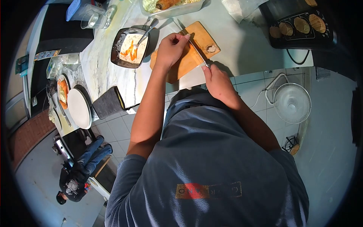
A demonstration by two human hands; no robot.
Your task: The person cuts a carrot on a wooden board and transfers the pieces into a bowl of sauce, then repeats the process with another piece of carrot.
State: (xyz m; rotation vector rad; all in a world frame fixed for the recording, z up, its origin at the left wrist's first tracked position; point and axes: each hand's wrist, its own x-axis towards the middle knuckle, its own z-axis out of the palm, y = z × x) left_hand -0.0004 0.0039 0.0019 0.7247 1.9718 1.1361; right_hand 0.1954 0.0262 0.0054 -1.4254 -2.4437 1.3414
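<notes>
In the head view, my right hand (pixel 221 84) is closed around the handle of a knife (pixel 197 50). Its blade slants up and left across a wooden cutting board (pixel 206 36). My left hand (pixel 172 50) is curled over the board, thumb and fingertips pinched together beside the blade. Whatever lies between those fingertips, if anything, is too small to make out. To the left of that hand stands a dark square bowl (pixel 114 47) with a creamy white mixture (pixel 132 42), orange strips (pixel 133 52) on top and a spoon (pixel 148 31) resting in it.
A clear plastic container (pixel 172 14) of vegetables stands behind the board. At the back right is a black appliance (pixel 298 39). White plates (pixel 78 109) and a dish with orange food (pixel 62 92) are at left. A fan (pixel 292 103) stands on the floor; another person (pixel 77 178) is lower left.
</notes>
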